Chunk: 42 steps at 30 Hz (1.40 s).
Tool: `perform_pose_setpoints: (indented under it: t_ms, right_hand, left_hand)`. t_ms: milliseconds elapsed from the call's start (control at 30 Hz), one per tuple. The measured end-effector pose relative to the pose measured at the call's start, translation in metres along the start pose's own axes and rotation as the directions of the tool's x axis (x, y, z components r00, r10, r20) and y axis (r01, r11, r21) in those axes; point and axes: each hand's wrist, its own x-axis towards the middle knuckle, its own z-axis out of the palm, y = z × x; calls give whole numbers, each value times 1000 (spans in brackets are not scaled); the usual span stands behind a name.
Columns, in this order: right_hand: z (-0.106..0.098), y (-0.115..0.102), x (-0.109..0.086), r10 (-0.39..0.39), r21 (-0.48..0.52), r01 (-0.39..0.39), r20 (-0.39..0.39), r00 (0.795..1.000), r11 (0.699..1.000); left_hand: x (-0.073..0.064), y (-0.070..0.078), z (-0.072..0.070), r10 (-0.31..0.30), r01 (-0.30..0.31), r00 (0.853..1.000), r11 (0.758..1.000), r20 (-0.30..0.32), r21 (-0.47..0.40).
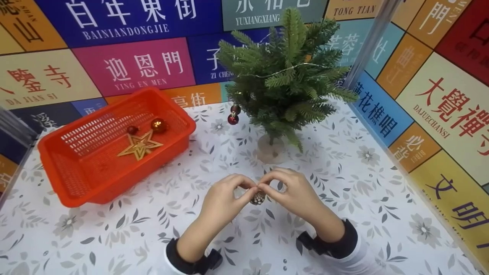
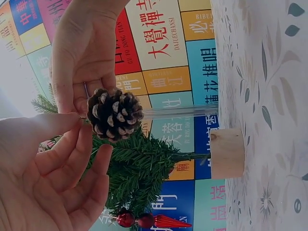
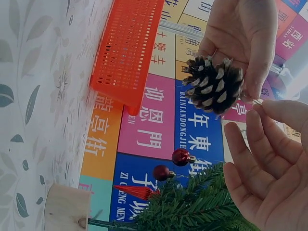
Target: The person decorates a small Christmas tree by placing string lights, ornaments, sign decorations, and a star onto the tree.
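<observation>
A brown pine cone (image 1: 258, 198) with pale scale tips hangs over the table below both hands. From its top comes a thin string (image 3: 258, 101). My left hand (image 1: 226, 195) pinches that string between thumb and forefinger, its other fingers loosely bent. Facing it, my right hand (image 1: 293, 191) pinches the string too, and the fingertips of both hands meet just above the pine cone. The wrist views show the cone from the side, clear of the palms. Behind the hands stands a small green Christmas tree (image 1: 290, 80) on a round wooden base (image 1: 267, 151).
Red ornaments (image 1: 233, 118) hang on the tree's left side, and a thin light wire crosses its branches. At left, an orange-red basket (image 1: 114, 191) holds a gold star (image 1: 140, 145), a gold bauble (image 1: 158, 125) and a small dark red bauble (image 1: 132, 130). Sign-covered panels border the floral-patterned table.
</observation>
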Motion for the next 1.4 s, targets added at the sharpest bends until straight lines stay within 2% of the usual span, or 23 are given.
perform_pose_setpoints:
  t_ms: [167, 333, 500, 633, 700, 767, 867, 967, 1033, 1067, 1133, 1200, 1400]
  right_hand:
    - [-4, 3, 1, 0, -39, 0, 2, 1000, 999]
    - [-7, 4, 7, -9, -53, 8, -15, 1000, 999]
    - [-7, 4, 20, -79, -29, 76, -99, 992, 997]
    - [-3, 0, 33, -97, -19, 95, -207, 974, 995]
    - [1, -2, 39, -93, -16, 93, -286, 954, 996]
    - [6, -4, 44, -108, -34, 103, -374, 921, 994]
    - [14, -6, 51, -168, -136, 114, -498, 851, 984]
    - [20, -8, 57, -238, -266, 93, -586, 774, 959]
    - [21, -9, 61, -272, -328, 72, -621, 735, 942]
    - [21, -10, 63, -283, -351, 60, -631, 723, 935]
    - [20, -11, 68, -294, -377, 41, -645, 706, 925]
    - [18, -12, 73, -298, -398, 22, -648, 700, 917]
    - [12, -17, 84, -266, -402, -33, -661, 702, 915]
  left_hand:
    - [2, 1, 0, 9, -9, 1000, 999, -10, -31]
    - [8, 3, -7, -5, 4, 1000, 999, -19, -53]
    - [23, 3, -16, -4, 2, 1000, 996, -29, -94]
    - [35, 2, -20, -6, -4, 998, 990, -70, -141]
    - [41, 1, -22, -9, -7, 995, 987, -99, -159]
    - [48, 2, -25, -14, -8, 992, 985, -124, -175]
    - [59, 4, -28, -20, -11, 988, 982, -156, -191]
    - [68, 6, -30, -26, -7, 985, 981, -170, -192]
    - [74, 8, -31, -28, -4, 984, 984, -176, -180]
    - [76, 8, -31, -26, -5, 983, 985, -182, -171]
    - [82, 10, -33, -12, -18, 980, 989, -200, -147]
    - [86, 11, -34, 4, -31, 975, 992, -224, -119]
    - [96, 13, -38, 19, -39, 969, 996, -246, -77]
